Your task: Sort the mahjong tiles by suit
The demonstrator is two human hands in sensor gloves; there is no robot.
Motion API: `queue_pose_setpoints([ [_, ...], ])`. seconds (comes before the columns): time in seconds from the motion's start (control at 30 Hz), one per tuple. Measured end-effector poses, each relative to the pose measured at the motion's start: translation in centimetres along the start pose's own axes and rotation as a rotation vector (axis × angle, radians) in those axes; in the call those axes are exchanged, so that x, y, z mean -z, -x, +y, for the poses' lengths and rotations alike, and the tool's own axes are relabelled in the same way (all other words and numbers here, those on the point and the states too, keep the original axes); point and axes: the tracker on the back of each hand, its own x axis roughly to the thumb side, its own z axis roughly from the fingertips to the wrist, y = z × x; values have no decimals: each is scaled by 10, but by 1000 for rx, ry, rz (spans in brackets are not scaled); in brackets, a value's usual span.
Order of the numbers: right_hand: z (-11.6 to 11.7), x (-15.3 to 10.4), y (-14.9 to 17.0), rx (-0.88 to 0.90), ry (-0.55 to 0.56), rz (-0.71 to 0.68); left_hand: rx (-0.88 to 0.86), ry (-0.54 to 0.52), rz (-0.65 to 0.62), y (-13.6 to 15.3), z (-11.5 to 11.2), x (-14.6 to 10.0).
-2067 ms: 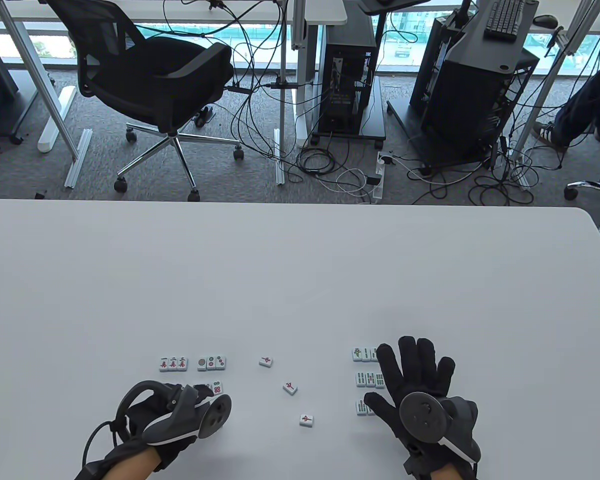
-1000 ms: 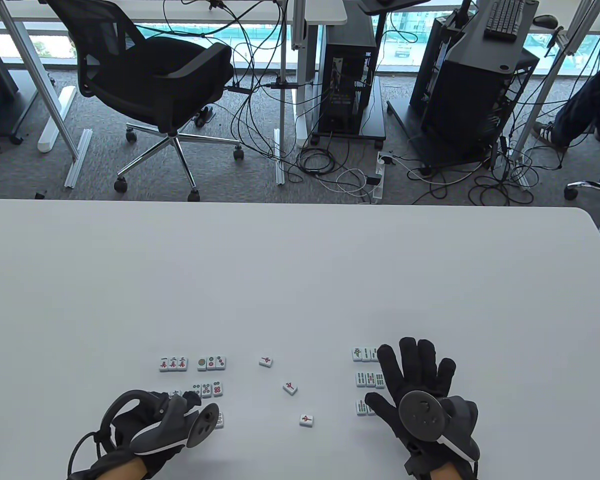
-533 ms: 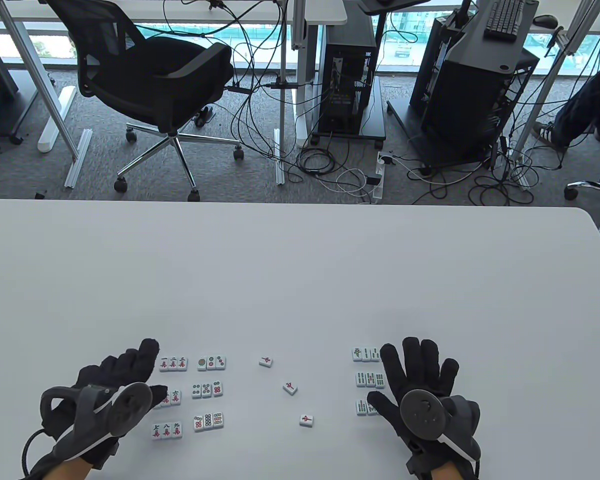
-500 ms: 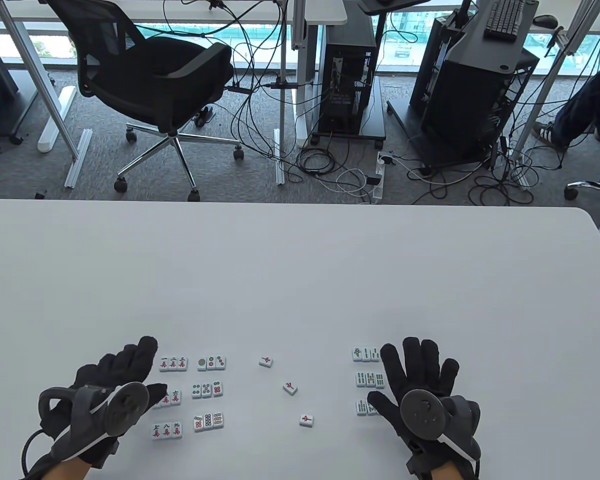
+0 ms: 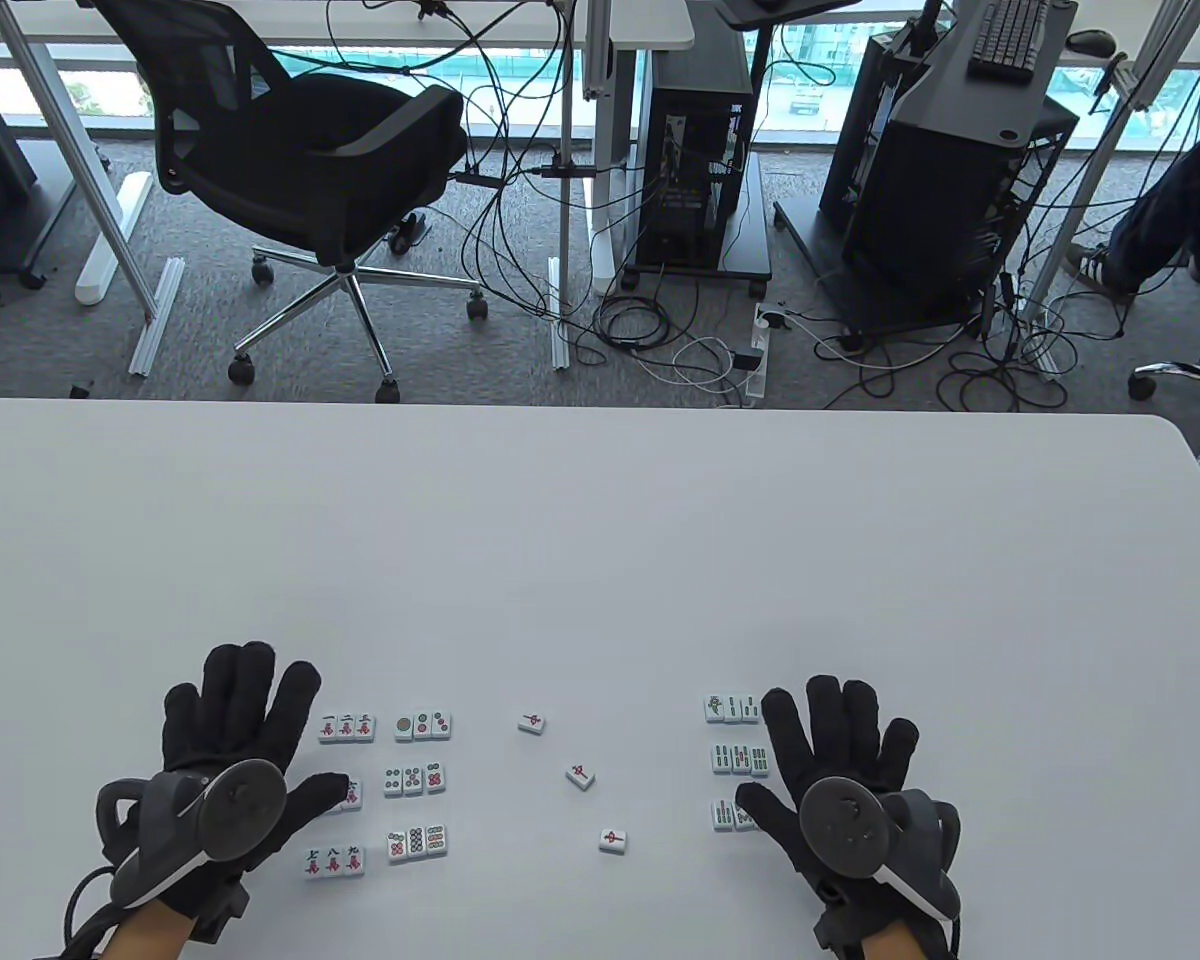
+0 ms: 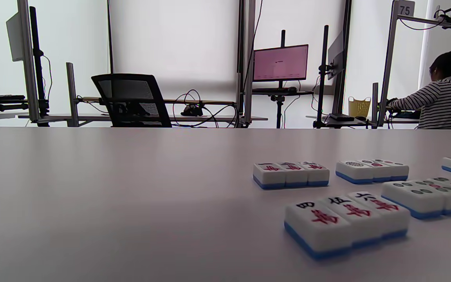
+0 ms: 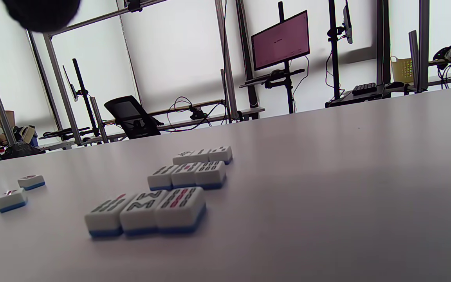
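Note:
Small white mahjong tiles with blue backs lie face up near the table's front edge. Three character rows [image 5: 346,728] [image 6: 347,221] sit at the left, and three dot rows [image 5: 417,780] [image 6: 372,170] beside them. Three loose red-marked tiles [image 5: 580,775] [image 7: 11,199] lie scattered in the middle. Three bamboo rows [image 5: 738,760] [image 7: 147,211] sit at the right. My left hand [image 5: 230,730] lies flat with fingers spread, left of the character rows; its thumb covers part of the middle row. My right hand [image 5: 840,750] lies flat, fingers spread, overlapping the bamboo rows' right ends. Neither hand holds anything.
The white table [image 5: 600,540] stretches far beyond the tiles. An office chair [image 5: 310,170], computer towers and cables stand on the floor past its far edge. A seated person [image 6: 444,94] works at another desk in the background.
My left hand has left the dot tiles, moved left and spread flat beside the character rows, uncovering the lower rows. The right hand has stayed put.

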Motion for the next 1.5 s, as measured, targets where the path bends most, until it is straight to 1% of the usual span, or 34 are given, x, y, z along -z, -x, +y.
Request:
queue_pose_setpoints([
  [0.2,1,0,-2,-2,0,-8,31,48,12,1,-7,-2],
  [0.33,0,0,-3,-3,9,-11,39,33,2,-1,-5,-4],
  [0.43,-4,-1,-7,-2,32,-27,31,13,-10,-3,-2,-7],
  [0.5,-10,-3,-13,-2,65,-47,26,3,-21,-3,0,-9],
  [0.57,-17,-5,-24,0,109,-92,25,-8,-20,-2,3,-11],
  [0.63,-22,-6,-37,-34,134,-140,3,-19,-16,0,6,-12],
  [0.7,-24,-4,-48,-87,143,-179,-22,-23,-16,1,7,-12],
  [0.77,-24,2,-66,-158,141,-237,-33,-35,-19,2,9,-13],
  [0.87,-20,11,-89,-219,91,-316,-48,-38,-17,3,10,-12],
  [0.93,-13,19,-107,-259,33,-365,-70,-33,-17,6,10,-13],
  [1.03,0,27,-123,-327,-35,-402,-101,-35,-14,9,11,-13],
  [1.13,17,31,-133,-368,-148,-427,-138,-64,-17,12,15,-14],
  [1.17,25,32,-136,-384,-206,-431,-148,-80,-20,12,17,-15],
  [1.27,42,33,-142,-420,-297,-443,-165,-111,-33,12,22,-17],
  [1.33,53,33,-148,-455,-318,-434,-182,-124,-46,11,25,-18],
  [1.5,70,40,-158,-463,-333,-393,-187,-138,-53,9,29,-21],
])
